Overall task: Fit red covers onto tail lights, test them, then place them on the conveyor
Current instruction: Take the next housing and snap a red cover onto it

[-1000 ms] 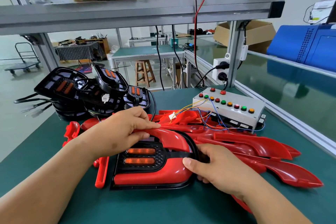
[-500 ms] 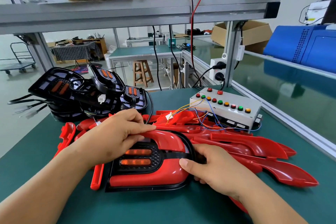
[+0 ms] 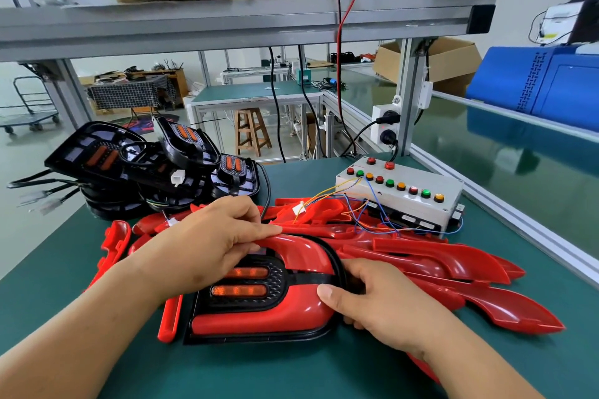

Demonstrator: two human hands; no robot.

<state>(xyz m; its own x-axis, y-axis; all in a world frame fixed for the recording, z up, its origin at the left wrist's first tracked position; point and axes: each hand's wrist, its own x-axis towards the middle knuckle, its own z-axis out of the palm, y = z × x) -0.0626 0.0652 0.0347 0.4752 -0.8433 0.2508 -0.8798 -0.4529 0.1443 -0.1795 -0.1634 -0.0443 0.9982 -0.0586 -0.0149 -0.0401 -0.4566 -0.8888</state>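
A black tail light [image 3: 246,295] with two orange lenses lies flat on the green bench in front of me. A red cover [image 3: 275,314] sits on it, wrapping its upper and lower edges. My left hand [image 3: 214,246] presses down on the cover's upper arm, fingers stretched to the right. My right hand [image 3: 382,301] grips the light's right end, thumb on the red cover's lower arm, fingers curled behind the rim.
Loose red covers [image 3: 453,266] are piled right and behind. A stack of bare black tail lights [image 3: 146,168] stands back left. The grey test box [image 3: 402,194] with coloured buttons and loose wires sits back right. The conveyor [image 3: 518,178] runs along the right.
Both hands stay on the tail light and cover in the same grip. Only the camera has shifted slightly.
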